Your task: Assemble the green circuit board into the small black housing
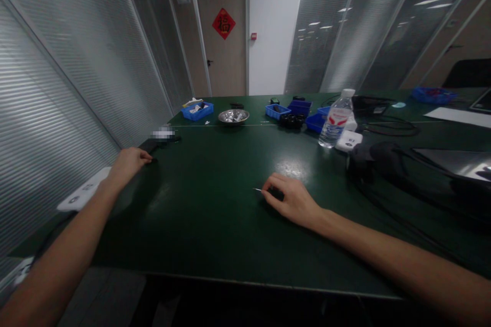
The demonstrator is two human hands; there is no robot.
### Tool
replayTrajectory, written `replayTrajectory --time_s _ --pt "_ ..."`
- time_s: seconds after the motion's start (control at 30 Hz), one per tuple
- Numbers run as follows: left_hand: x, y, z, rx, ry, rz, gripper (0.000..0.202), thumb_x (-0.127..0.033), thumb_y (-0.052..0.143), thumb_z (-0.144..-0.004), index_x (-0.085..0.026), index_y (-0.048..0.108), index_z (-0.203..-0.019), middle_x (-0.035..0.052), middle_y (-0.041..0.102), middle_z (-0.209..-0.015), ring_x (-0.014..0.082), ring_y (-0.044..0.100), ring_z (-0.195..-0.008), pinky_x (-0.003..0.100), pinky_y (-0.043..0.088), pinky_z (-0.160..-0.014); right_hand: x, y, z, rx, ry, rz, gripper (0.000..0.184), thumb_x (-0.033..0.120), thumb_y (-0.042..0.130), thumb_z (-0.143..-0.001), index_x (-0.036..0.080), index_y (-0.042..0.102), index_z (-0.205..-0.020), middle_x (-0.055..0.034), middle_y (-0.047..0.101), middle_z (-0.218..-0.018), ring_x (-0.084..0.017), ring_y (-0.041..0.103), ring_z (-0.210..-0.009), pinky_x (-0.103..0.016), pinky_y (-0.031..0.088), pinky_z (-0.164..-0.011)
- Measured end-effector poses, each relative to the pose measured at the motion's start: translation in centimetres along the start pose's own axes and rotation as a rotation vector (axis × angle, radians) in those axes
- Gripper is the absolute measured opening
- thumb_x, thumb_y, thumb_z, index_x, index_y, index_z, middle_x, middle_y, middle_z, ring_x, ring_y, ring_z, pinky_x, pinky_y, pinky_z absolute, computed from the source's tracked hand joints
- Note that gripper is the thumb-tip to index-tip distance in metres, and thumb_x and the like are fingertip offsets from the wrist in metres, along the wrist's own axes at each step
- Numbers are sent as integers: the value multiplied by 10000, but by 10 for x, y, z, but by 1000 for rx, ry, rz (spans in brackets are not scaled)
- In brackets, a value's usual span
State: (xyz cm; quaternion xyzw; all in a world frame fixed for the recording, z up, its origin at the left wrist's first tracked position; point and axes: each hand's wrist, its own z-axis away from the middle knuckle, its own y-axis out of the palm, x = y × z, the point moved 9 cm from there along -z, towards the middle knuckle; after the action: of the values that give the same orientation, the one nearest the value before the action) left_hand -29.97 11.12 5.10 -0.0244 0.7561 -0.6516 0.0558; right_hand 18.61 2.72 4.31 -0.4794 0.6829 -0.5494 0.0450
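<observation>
My right hand (287, 198) rests on the green table (207, 204), its fingers curled round a small screwdriver. The thin metal shaft (257, 189) of the screwdriver points left out of my fingertips, and part of its dark handle shows under the palm. At the table's left side, my left hand (129, 163) is closed in a pinch on a small dark piece (154, 160), whose kind I cannot make out. Just beyond it lie dark items (169, 139), partly blurred.
A steel bowl (233, 117) and a blue basket (197, 111) stand at the back, with more blue trays (299, 108) to their right. On the right are a water bottle (336, 122), a white device (349, 141), a black headset-like object (379, 161) and cables. White equipment (82, 191) sits at the left edge.
</observation>
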Motion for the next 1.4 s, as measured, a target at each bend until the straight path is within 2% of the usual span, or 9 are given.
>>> replayTrajectory --time_s 0.53,0.63,0.7,0.73,0.9,1.0,1.13,1.3,1.4 --pt "8 4 -4 28 -8 61 221 -231 667 -886 -118 768 -1046 36 786 -994 220 674 -937 261 436 -826 -1 3 0 26 8 6 117 291 572 -988 203 644 -956 -21 640 -929 -140 580 -749 -287 436 -674" --pt "-2 6 -6 25 -17 80 210 -256 662 -892 -137 775 -1023 45 788 -1019 236 681 -960 273 446 -850 -2 5 0 26 7 23 118 299 571 -988 209 641 -956 -16 634 -921 -140 577 -744 -286 424 -676" --pt "-33 12 -3 66 42 158 206 -314 669 -899 -191 785 -1015 32 785 -1053 234 691 -981 281 463 -865 -2 7 0 34 0 42 121 304 564 -992 213 641 -969 -15 633 -928 -140 576 -742 -285 416 -671" --pt "-60 16 2 110 118 256 216 -338 671 -905 -206 784 -1032 33 778 -1088 232 691 -1005 292 468 -887 -2 8 -1 40 -4 53 121 305 562 -993 214 641 -976 -15 632 -932 -140 576 -741 -284 411 -666" --pt "-241 24 66 307 591 707 217 -363 678 -928 -210 767 -1054 33 760 -1086 197 698 -988 305 509 -882 3 10 -2 53 -25 86 105 286 561 -988 216 638 -987 -14 627 -930 -144 579 -746 -283 402 -662" --pt "-319 24 104 338 789 836 173 -328 729 -904 -177 771 -976 32 760 -955 172 697 -881 271 507 -817 5 9 0 49 -35 77 104 281 558 -986 213 637 -979 -16 624 -921 -146 581 -750 -282 407 -670" --pt "-347 25 117 273 817 901 162 -298 708 -926 -147 740 -976 38 737 -933 155 669 -821 258 495 -758 7 9 1 49 -46 64 108 280 562 -983 208 638 -954 -19 624 -910 -146 584 -749 -276 408 -668" --pt "-335 21 116 242 788 791 167 -286 726 -907 -185 726 -1040 32 706 -979 155 628 -834 262 472 -733 3 8 0 48 -21 85 109 286 568 -982 213 643 -953 -15 624 -916 -140 577 -737 -271 393 -656" --pt "-329 20 115 281 745 808 293 -267 712 -914 -202 676 -1197 35 706 -1037 160 637 -867 263 478 -733 0 7 0 52 9 135 106 292 575 -976 215 644 -952 -12 618 -923 -138 570 -736 -271 382 -657"
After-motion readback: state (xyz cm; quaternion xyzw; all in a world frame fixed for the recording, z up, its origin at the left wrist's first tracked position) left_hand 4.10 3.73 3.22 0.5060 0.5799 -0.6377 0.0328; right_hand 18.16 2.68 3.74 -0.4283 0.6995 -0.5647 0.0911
